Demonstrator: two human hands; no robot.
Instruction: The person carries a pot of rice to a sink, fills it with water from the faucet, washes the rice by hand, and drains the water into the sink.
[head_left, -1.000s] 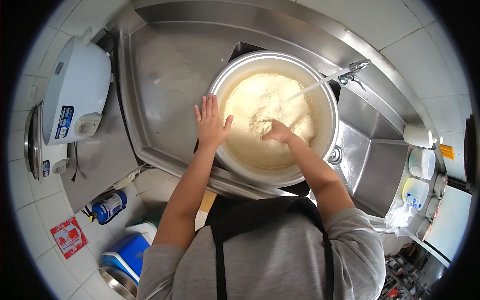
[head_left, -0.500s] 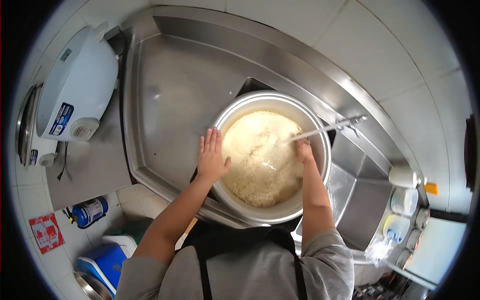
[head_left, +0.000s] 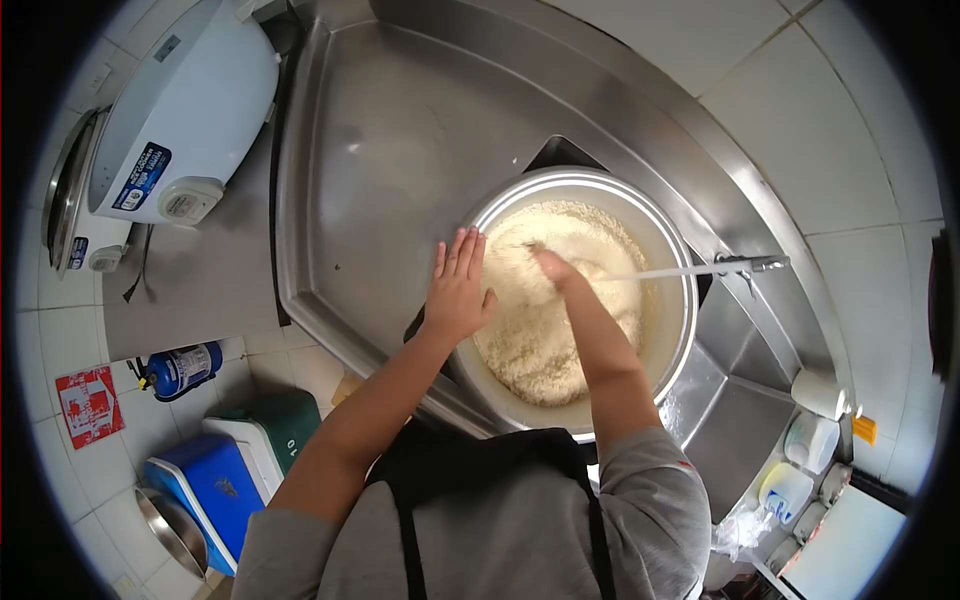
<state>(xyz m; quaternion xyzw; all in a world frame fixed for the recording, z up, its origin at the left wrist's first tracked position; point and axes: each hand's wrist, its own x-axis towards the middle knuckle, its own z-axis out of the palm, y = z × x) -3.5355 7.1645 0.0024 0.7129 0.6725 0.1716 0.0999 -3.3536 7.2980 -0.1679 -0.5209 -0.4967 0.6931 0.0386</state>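
A large round metal pot (head_left: 682, 350) holds pale rice grains (head_left: 540, 350) in water. My left hand (head_left: 458, 290) lies flat against the pot's left rim, fingers stretched out and thumb apart, gripping nothing. Inside the pot, my right hand (head_left: 552, 266) reaches into the upper part of the rice. Its fingers are blurred and partly buried, so their pose does not show. From the tap (head_left: 752, 265) at the right, a stream of water (head_left: 650, 273) runs into the pot, passing just right of my right hand.
The pot stands over a steel sink (head_left: 740, 420) beside a wide drainboard (head_left: 400, 150). At the left is a big rice cooker (head_left: 200, 110) on a counter. Low on the left are a blue fire extinguisher (head_left: 185, 370) and a cool box (head_left: 205, 480). Plastic containers (head_left: 810, 440) line the right.
My right hand has moved left and away from me through the rice, from the pot's right side. My left hand stays at the rim. The whole view has shifted slightly.
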